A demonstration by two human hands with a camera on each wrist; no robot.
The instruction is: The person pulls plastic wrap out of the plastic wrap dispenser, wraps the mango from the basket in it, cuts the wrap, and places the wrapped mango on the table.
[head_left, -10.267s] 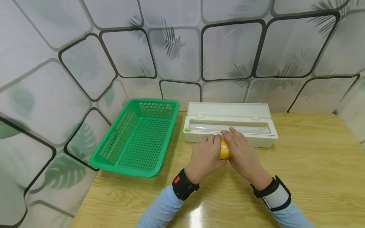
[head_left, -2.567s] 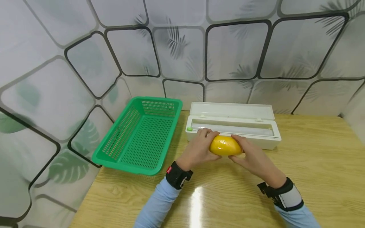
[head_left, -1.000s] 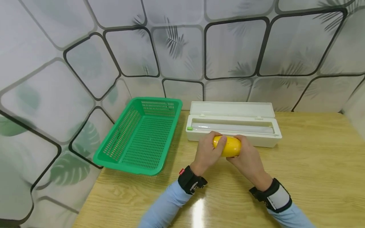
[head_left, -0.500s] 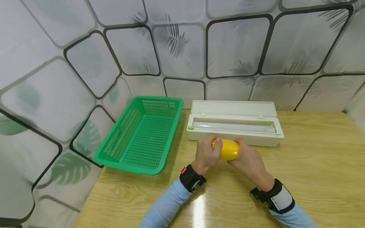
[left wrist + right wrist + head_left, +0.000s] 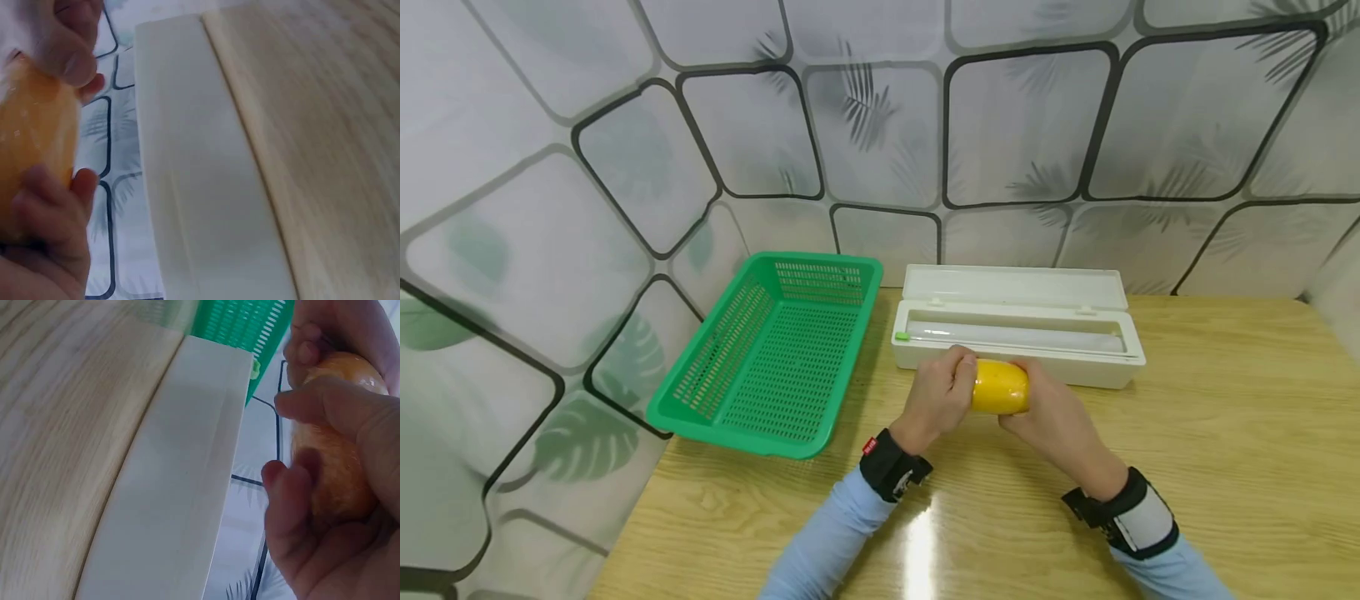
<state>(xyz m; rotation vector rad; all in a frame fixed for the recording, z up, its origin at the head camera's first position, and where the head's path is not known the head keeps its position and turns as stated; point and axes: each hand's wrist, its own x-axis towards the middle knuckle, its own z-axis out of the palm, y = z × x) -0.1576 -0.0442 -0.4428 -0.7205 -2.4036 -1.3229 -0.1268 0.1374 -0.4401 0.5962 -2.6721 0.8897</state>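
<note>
Both hands hold a yellow mango [image 5: 1000,386], in front of the long white cling film dispenser [image 5: 1018,362] and above the table. Shiny, wrinkled clear film covers the fruit; this shows best on the mango [image 5: 337,462] in the right wrist view. My left hand [image 5: 934,398] has its fingers curled round the fruit's left end. The right hand [image 5: 1062,427] grips the other end, with thumb and fingers on either side of it. Hands hide both ends of the mango [image 5: 37,125] in the left wrist view. The dispenser's lid stands open, with a film roll [image 5: 1015,336] inside.
A green plastic basket [image 5: 741,446] with slotted sides stands left of the dispenser on the wooden table [image 5: 1225,433]. A small green slider [image 5: 902,336] sits at the dispenser's left end. Behind rises a patterned wall [image 5: 880,125].
Ten seconds ago the hands covered most of the mango; later they held it broadside by its ends. Within the last second the left thumb has slid off its top toward the left end.
</note>
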